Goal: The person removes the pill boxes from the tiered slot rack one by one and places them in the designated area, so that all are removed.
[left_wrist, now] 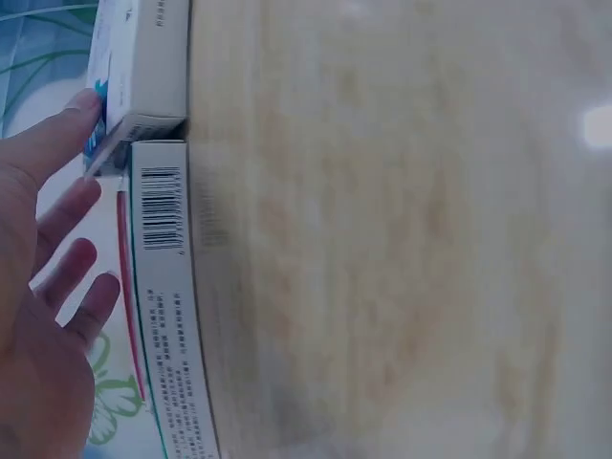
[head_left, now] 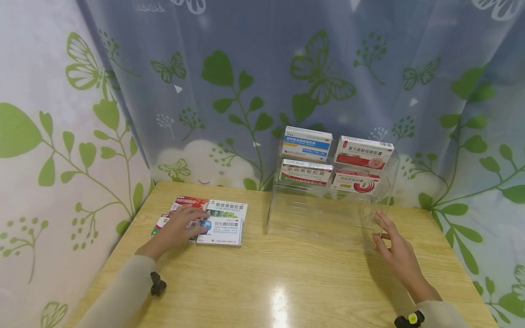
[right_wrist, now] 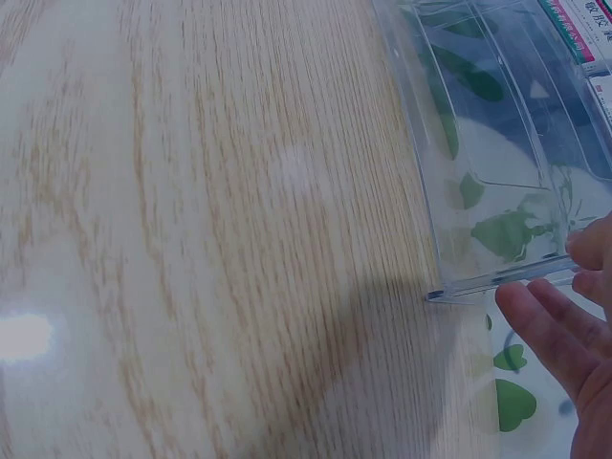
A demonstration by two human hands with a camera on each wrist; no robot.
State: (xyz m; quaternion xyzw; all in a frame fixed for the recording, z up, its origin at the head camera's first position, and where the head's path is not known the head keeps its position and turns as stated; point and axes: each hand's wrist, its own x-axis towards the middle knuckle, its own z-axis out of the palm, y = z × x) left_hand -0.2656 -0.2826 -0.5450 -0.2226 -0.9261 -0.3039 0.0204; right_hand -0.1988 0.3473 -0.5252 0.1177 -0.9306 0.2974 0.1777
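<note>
The left hand (head_left: 180,228) reaches over a group of boxes lying flat on the table (head_left: 229,282), its fingers spread and loosely bent, with none curled round a box; just beyond its knuckles lies a red-and-white box (head_left: 190,200), and beyond its fingertips a green-and-white box (head_left: 235,208); at its thumb, and to the right of it, is a white-and-blue box (head_left: 221,233), whose printed face the thumb overlaps in the left wrist view; partly hidden under the palm is a green-edged box (head_left: 161,223), showing past the hand's outer side. The right hand (head_left: 395,253) is at the near right side of a clear stand (head_left: 303,214), its thumb and fingers on either side of the side panel; whether they pinch it or only hover about it, I cannot tell. Farther from the right hand, up and to its left, the stand bears four boxes in two rows: in the upper row a blue-banded box (head_left: 307,143) and, nearer the hand, a red-banded box (head_left: 362,154); in the lower row a red-and-green box (head_left: 305,173) and, nearer the hand, a spiral-marked box (head_left: 354,182); behind the stand hangs a leaf-patterned curtain (head_left: 262,41).
</note>
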